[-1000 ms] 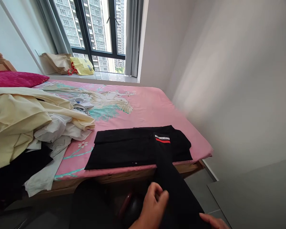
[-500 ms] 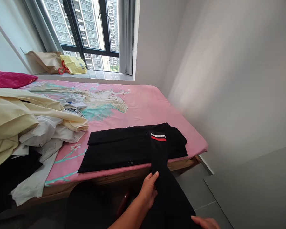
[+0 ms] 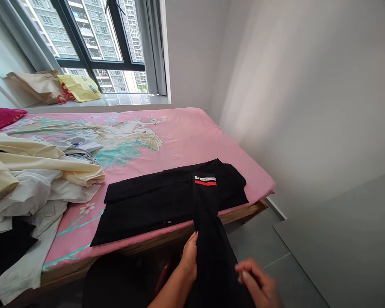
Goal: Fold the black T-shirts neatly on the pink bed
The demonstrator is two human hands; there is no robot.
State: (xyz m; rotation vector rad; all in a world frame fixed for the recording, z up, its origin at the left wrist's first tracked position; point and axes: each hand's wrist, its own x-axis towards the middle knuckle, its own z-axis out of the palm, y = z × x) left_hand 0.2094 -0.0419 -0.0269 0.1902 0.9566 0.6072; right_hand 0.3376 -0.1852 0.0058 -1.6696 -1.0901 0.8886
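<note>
On the black garment (image 3: 141, 203), toward the right corner of the bed's (image 3: 189, 137) near edge, a white strip (image 3: 208, 179) reads "PEAK TRAIN", slightly blurred, above a red stripe (image 3: 205, 183). Small pale marks (image 3: 167, 222) by that edge are illegible, as is dark lettering on the yellow bag (image 3: 80, 87), beyond the bed's far edge

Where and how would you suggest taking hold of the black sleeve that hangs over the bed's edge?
Probably by its two long edges, just below the edge of the bed, one hand from each side: the black sleeve hangs as a long strip, both edges exposed.
</note>
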